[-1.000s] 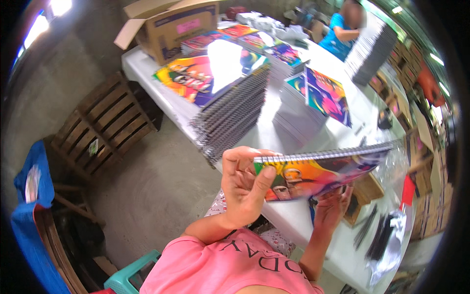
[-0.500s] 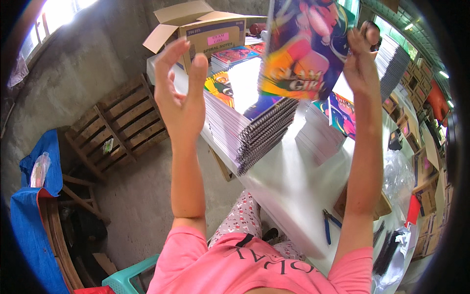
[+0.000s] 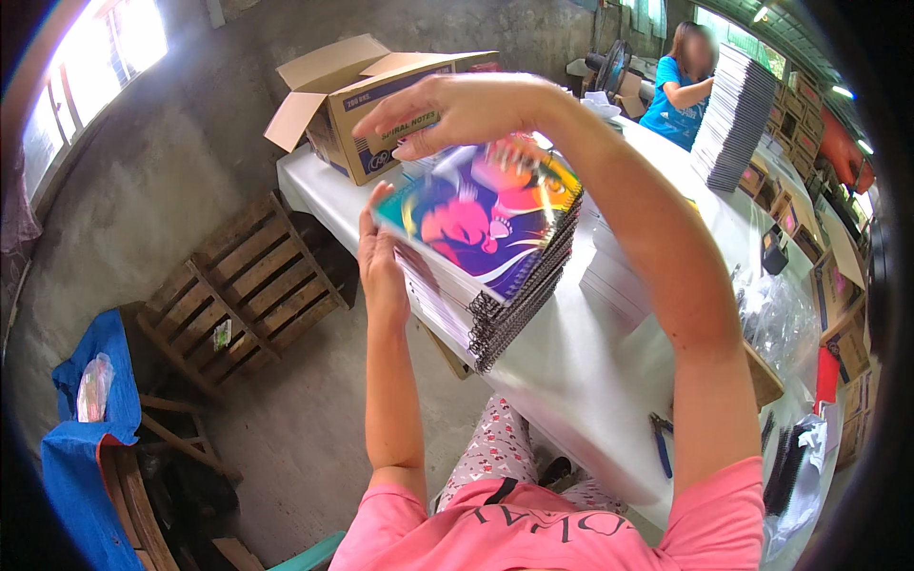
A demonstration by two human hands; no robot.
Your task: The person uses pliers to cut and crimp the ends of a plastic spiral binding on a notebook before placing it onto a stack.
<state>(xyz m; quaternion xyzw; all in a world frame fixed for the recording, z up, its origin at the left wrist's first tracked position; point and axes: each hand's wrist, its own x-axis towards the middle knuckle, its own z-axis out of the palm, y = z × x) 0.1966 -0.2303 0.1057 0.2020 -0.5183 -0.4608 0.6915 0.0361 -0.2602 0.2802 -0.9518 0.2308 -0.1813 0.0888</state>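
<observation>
A stack of spiral notebooks (image 3: 438,300) stands on the near left edge of the white table, its black wire coils facing right and toward me. On top lies a notebook with a colourful purple, pink and yellow cover (image 3: 481,224), the picture upside down to me. My left hand (image 3: 383,266) rests along the stack's left side, fingers stretched up to the top notebook's edge. Over the far side of the stack reaches my right hand (image 3: 457,114), its fingers extended leftward and holding nothing. It hides part of the carton behind.
An opened carton (image 3: 400,105) stands behind the stack. Farther right rises a tall notebook pile (image 3: 733,119), with a person in blue (image 3: 678,95) beyond. Pliers (image 3: 661,443), clear plastic (image 3: 776,324) and black coils (image 3: 785,466) lie at right. A wooden pallet (image 3: 248,285) leans against the wall.
The notebook that my right hand held up now lies on the stack, released. My right hand has swung left above it, and my left hand has come down against the stack's side.
</observation>
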